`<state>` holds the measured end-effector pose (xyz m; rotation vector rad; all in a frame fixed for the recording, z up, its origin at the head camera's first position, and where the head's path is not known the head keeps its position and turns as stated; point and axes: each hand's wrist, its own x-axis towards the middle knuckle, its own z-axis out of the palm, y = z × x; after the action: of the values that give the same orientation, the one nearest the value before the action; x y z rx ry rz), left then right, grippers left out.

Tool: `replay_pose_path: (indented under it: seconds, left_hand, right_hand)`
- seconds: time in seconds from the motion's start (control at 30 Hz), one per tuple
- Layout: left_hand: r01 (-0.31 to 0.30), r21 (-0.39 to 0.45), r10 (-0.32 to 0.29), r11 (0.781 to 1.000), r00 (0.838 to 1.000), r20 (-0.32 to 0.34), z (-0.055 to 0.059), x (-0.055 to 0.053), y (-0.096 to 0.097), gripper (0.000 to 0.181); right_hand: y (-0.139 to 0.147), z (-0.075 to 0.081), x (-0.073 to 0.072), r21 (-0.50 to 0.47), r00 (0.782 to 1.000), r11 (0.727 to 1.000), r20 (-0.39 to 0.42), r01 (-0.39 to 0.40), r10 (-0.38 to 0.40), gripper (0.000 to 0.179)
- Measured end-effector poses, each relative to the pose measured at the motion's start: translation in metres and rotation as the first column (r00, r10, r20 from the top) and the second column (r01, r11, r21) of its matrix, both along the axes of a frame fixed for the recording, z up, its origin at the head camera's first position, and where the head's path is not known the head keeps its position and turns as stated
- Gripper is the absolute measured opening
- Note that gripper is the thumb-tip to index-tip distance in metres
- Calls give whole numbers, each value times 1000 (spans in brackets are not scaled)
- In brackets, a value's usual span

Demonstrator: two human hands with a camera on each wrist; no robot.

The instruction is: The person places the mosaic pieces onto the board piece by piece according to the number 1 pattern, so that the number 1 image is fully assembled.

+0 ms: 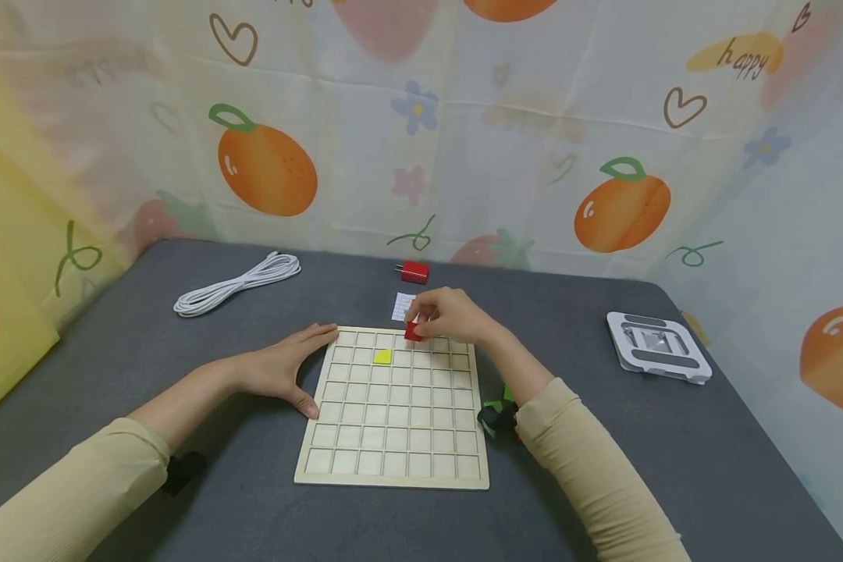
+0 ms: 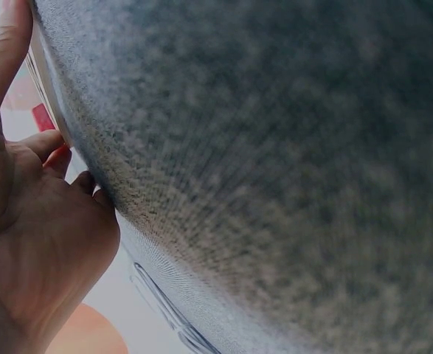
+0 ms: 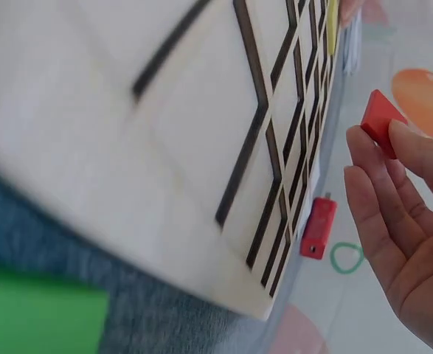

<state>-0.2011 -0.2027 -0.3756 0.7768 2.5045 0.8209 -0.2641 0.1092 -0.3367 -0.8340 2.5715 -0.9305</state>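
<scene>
A pale wooden grid board (image 1: pixel 393 476) lies on the dark table, with one yellow square tile (image 1: pixel 382 357) in a cell of an upper row. My left hand (image 1: pixel 274 371) rests at the board's left edge, thumb and fingers spread along it. Over the top rows of the board, my right hand (image 1: pixel 449 316) pinches a red square tile (image 3: pixel 382 122) between thumb and fingertips. In the right wrist view the red tile is tilted and apart from the board. Just behind the board lies a small printed card (image 1: pixel 402 306), partly hidden by the right hand.
A red plug adapter (image 1: pixel 414 272) lies beyond the card. At the back left is a coiled white cable (image 1: pixel 239 285); a white-and-grey plastic device (image 1: pixel 659 347) sits at the right. Green and dark pieces (image 1: pixel 495 414) lie beside the board, partly under the right forearm. A patterned curtain hangs behind.
</scene>
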Motion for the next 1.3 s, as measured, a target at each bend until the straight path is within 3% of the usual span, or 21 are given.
replay_pose_path:
  seconds: [0.2, 0.53, 1.3]
  left_hand:
    - [-1, 0, 1, 1000, 1000, 0, -1, 1, 0, 127]
    - [-4, -15, 4, 1000, 1000, 5, -3, -2, -1, 127]
    - [0, -5, 0, 1000, 1000, 7, -3, -2, 0, 127]
  right_hand:
    - [-10, -2, 2, -2, 999, 1000, 40, -24, 24, 16]
    - [-19, -4, 3, 132, 999, 991, 38, -15, 10, 12]
    - [-23, -7, 9, 173, 997, 982, 40, -75, 69, 10]
